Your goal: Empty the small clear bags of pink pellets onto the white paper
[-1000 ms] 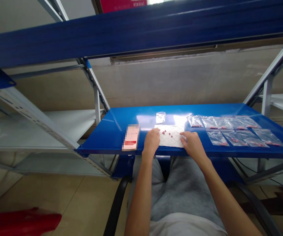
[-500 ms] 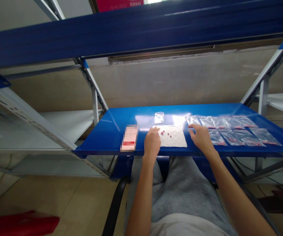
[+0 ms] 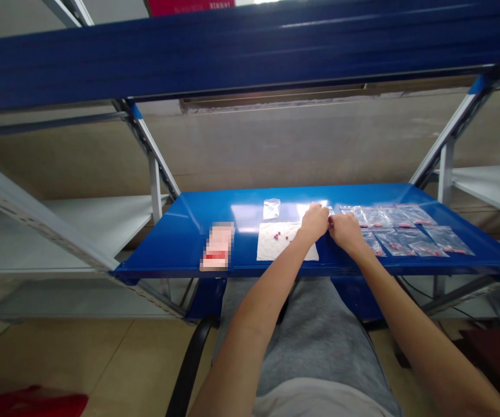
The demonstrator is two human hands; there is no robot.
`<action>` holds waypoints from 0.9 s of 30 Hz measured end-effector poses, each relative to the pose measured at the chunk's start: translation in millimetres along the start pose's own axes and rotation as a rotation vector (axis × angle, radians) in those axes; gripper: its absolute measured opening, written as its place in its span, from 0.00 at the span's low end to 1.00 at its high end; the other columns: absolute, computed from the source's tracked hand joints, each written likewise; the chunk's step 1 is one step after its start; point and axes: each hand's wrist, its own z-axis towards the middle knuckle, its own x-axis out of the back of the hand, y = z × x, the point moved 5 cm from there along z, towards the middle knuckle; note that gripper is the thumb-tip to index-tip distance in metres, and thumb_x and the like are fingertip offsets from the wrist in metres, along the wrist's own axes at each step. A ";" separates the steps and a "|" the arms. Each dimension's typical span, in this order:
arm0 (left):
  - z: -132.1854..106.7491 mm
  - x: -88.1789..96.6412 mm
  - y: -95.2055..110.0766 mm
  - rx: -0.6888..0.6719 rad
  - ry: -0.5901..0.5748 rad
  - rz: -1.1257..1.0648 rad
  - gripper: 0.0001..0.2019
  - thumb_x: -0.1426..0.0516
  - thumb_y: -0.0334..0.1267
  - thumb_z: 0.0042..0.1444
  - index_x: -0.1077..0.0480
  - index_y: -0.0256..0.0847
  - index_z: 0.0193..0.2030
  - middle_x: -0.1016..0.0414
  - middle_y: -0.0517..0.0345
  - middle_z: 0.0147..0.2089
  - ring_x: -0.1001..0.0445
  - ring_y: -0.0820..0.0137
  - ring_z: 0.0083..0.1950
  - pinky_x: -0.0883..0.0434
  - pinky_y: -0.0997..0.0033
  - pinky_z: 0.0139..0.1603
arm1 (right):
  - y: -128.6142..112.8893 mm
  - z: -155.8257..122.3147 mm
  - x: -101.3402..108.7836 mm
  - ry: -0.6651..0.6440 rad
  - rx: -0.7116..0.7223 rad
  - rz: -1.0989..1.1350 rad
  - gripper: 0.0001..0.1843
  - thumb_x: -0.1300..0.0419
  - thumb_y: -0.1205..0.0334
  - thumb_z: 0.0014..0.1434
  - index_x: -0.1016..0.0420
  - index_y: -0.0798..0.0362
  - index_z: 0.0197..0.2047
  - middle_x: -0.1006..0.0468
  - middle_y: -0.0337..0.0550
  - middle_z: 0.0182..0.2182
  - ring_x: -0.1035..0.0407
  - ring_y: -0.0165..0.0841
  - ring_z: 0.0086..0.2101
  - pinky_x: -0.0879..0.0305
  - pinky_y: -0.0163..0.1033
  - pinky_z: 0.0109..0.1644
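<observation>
Currently the left hand (image 3: 314,222) and right hand (image 3: 346,232) are bunched together over a small clear plastic bag (image 3: 330,209) on the blue metal shelf (image 3: 193,215); whether the grip is closed cannot be told. A white paper sheet (image 3: 271,250) with pink pills (image 3: 278,236) is set just left, and filled clear bags (image 3: 410,231) are crowded right. Bare room is seen around the pink card (image 3: 216,252). A blue beam (image 3: 250,52) is hung overhead.

A clear bag (image 3: 331,209), mostly hidden, lies on the blue shelf (image 3: 241,209).
</observation>
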 end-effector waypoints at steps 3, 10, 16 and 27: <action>6.9 -6.6 -8.2 0.014 -0.019 0.006 0.12 0.45 0.25 0.63 0.24 0.33 0.50 0.23 0.40 0.53 0.28 0.58 0.61 0.30 0.61 0.62 | -7.9 -5.9 -0.3 -0.007 0.023 0.025 0.19 0.51 0.71 0.66 0.17 0.61 0.42 0.19 0.64 0.41 0.27 0.52 0.44 0.37 0.46 0.45; 11.0 -8.2 -15.5 0.047 -0.048 -0.033 0.13 0.40 0.23 0.56 0.22 0.36 0.47 0.20 0.42 0.51 0.22 0.57 0.55 0.27 0.60 0.58 | -28.5 -17.7 -0.7 0.040 0.051 0.052 0.20 0.53 0.76 0.62 0.19 0.62 0.39 0.20 0.65 0.38 0.26 0.50 0.42 0.38 0.47 0.49; 7.3 23.9 -18.3 0.090 0.071 -0.169 0.21 0.46 0.19 0.58 0.21 0.39 0.53 0.18 0.47 0.52 0.22 0.62 0.55 0.27 0.65 0.57 | -21.5 -15.4 11.3 0.047 -0.044 0.189 0.16 0.48 0.73 0.58 0.18 0.62 0.41 0.18 0.63 0.40 0.25 0.49 0.43 0.35 0.47 0.50; -97.7 120.0 -0.4 0.227 0.370 -0.723 0.11 0.42 0.27 0.62 0.19 0.40 0.46 0.17 0.52 0.44 0.19 0.68 0.43 0.24 0.69 0.48 | -68.1 -61.3 106.0 0.324 -0.239 1.313 0.14 0.37 0.49 0.61 0.21 0.51 0.41 0.16 0.48 0.37 0.20 0.43 0.39 0.20 0.49 0.45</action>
